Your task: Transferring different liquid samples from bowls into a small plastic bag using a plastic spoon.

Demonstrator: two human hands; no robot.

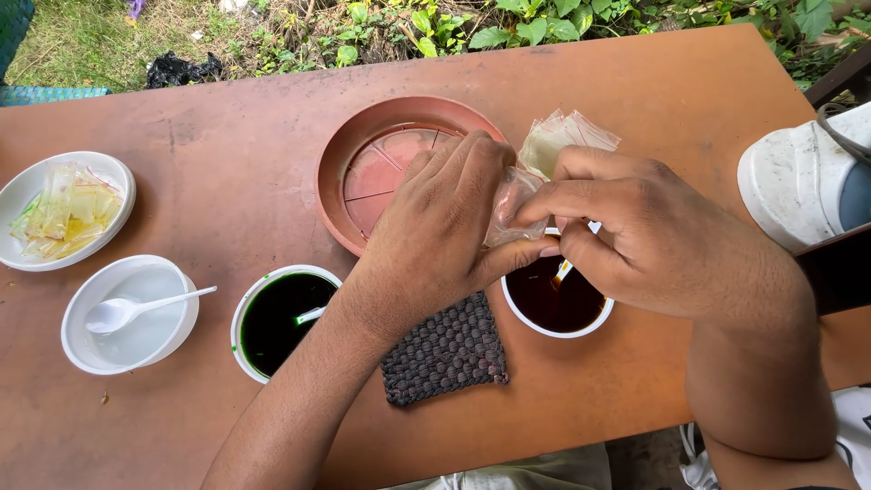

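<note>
Head view: both hands hold a small clear bag [510, 210] just above the bowl of brown liquid [555, 304] — left hand [445, 227] pinching its side in a closed grip, right hand [649, 231] closed on its mouth. A slack pinch could tip brown liquid onto the woven mat [445, 352] beside that bowl, or the worktop [227, 191].

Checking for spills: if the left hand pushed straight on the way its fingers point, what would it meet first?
Probably the small clear plastic bag that the left hand already pinches; beyond it, the right hand. Depth is unclear.
</note>
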